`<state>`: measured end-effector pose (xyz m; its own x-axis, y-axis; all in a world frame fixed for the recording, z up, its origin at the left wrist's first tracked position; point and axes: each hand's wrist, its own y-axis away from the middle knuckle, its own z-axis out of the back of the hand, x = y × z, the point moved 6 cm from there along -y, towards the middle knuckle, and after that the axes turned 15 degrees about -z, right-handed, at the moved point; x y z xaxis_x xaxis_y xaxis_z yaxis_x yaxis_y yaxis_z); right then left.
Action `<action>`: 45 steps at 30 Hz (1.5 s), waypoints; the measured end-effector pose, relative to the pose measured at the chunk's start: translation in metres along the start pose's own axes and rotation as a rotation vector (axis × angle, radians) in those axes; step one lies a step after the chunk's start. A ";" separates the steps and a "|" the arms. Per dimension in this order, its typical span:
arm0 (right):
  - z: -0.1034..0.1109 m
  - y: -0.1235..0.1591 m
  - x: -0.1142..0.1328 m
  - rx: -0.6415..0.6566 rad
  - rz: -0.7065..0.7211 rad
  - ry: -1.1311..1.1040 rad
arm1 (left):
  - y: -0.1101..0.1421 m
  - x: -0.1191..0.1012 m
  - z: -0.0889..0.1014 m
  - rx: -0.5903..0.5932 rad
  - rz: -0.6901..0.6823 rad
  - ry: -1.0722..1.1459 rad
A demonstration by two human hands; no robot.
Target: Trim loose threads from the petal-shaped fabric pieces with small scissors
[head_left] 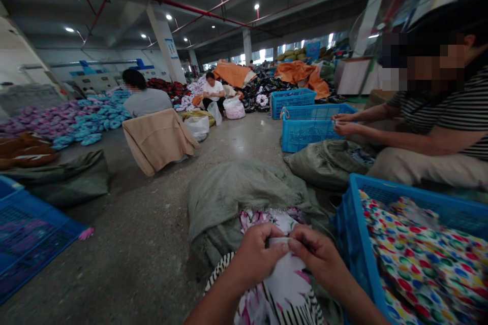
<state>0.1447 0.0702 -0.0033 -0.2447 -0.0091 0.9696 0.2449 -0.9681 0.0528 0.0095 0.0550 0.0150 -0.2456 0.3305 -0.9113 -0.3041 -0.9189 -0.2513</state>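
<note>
In front of me both hands pinch the white upper edge of a floral fabric piece [287, 277], white with pink flowers and black stripes. My left hand [259, 251] grips that edge with thumb and fingers closed. Close beside it, my right hand [314, 249] is closed on the same edge, fingertips almost touching the left ones. The lower part of the fabric hangs toward my lap, partly covered by my forearms. Just beyond my hands lies an open grey-green sack [244, 188] with more pink-flowered fabric [253, 218] showing at its mouth.
A blue crate [353, 228] of dotted fabric [427, 249] stands at my right, another blue crate [34, 244] at far left. A co-worker [438, 117] sits right, near more crates [305, 132]. Ahead are a draped chair [158, 137], seated people and heaped goods [87, 117].
</note>
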 end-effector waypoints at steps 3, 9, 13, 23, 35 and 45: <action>0.011 0.007 -0.002 -0.155 -0.087 -0.122 | 0.003 -0.005 0.004 -0.197 -0.017 -0.146; -0.019 0.030 -0.024 -0.036 -0.370 -0.589 | 0.015 -0.014 0.005 -0.438 -0.244 -0.343; -0.038 0.031 -0.029 -0.051 -0.460 -0.761 | 0.021 -0.021 -0.004 -0.445 -0.414 -0.423; -0.041 0.028 -0.010 -0.004 -0.354 -0.726 | 0.028 -0.039 -0.011 -0.473 -0.678 -0.574; -0.019 0.026 -0.027 -0.090 -0.370 -0.818 | 0.028 -0.043 -0.013 -0.453 -0.812 -0.637; 0.009 0.032 0.027 0.040 -0.039 0.104 | 0.030 -0.053 -0.004 -0.168 -0.957 -0.977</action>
<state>0.1544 0.0411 0.0267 -0.3500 0.0009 0.9368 0.2699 -0.9575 0.1018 0.0175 0.0094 0.0539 -0.5675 0.7943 0.2171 -0.6226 -0.2413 -0.7444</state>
